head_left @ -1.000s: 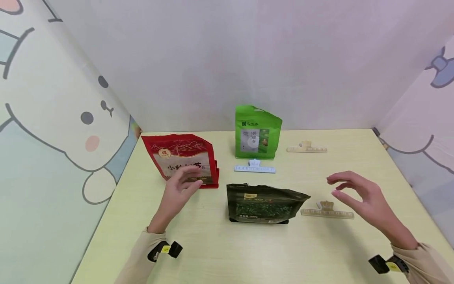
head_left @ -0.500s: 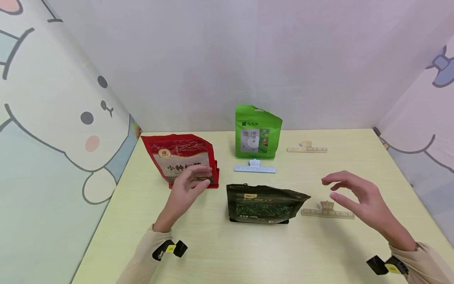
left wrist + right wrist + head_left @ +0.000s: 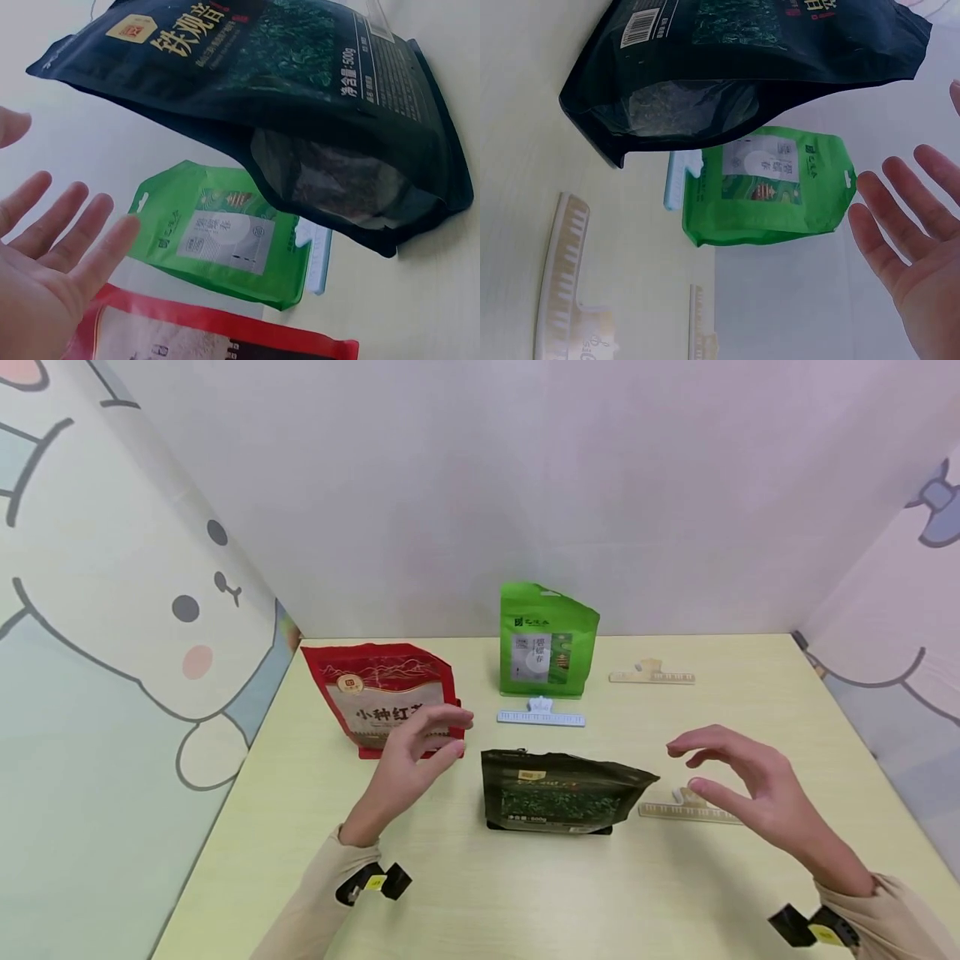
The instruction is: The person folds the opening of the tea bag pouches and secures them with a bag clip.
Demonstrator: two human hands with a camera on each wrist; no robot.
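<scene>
Your left hand [image 3: 411, 758]: it hovers with fingers loose and spread, grasping nothing, just left of the dark green pouch [image 3: 561, 791] and in front of the red pouch [image 3: 382, 697].
Your right hand [image 3: 738, 781]: released too, fingers spread and slightly bent, raised above the table to the right of the dark pouch; it holds nothing.
Dark green pouch: it stands between your two hands near the middle of the table, apart from both; the wrist views show its glossy film, light lettering and a clear window low on its side.
In the way: a cream sealing clip [image 3: 686, 808] lies on the table under your right hand, just beside the dark pouch's right edge.
Other clips: a pale blue clip [image 3: 541, 717] lies flat between the dark pouch and the light green pouch [image 3: 549, 639]; a second cream clip [image 3: 651, 675] lies right of the light green pouch. All three are long, thin, ridged bars with a small tab.
Pouches behind: the red one leans back at the left, shiny, with a cream label; the light green one stands upright near the back wall.
Table [image 3: 525, 893]: pale yellow-green with a faint wood grain, smooth and matt.
Room: plain pale wall at the back, cartoon animal panels [image 3: 112, 635] on both sides.
</scene>
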